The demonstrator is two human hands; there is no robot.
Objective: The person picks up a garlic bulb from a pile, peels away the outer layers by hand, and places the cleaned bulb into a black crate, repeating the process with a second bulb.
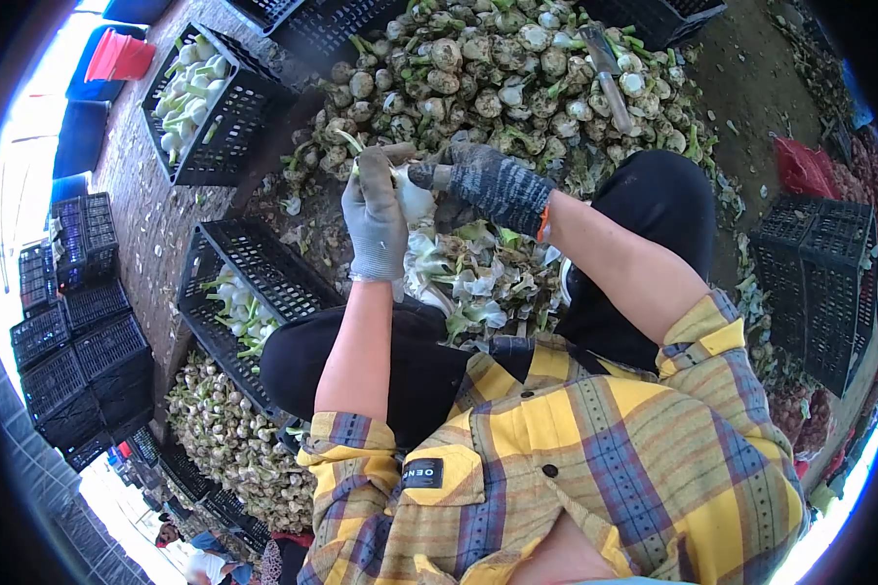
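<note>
My left hand (376,214), in a grey glove stained brown on the fingers, is closed around a garlic bulb (416,198). The bulb's white side faces right, and a pale green stem sticks out above the fingers. From the right, my right hand (498,187) in a dark patterned glove reaches in, its fingers closed and pinching at the bulb's upper side. What lies between those fingertips is partly hidden. Ahead of both hands is a heap of soil-stained garlic bulbs (498,73). Beneath them, peeled skins and leaf scraps (483,278) cover the ground between my legs.
A knife-like tool (610,93) lies on the heap. Black crates with white bulbs stand at upper left (239,127) and by my left knee (283,263). Another crate (815,283) stands right. Stacked crates (83,341) and more bulbs (229,429) are at left.
</note>
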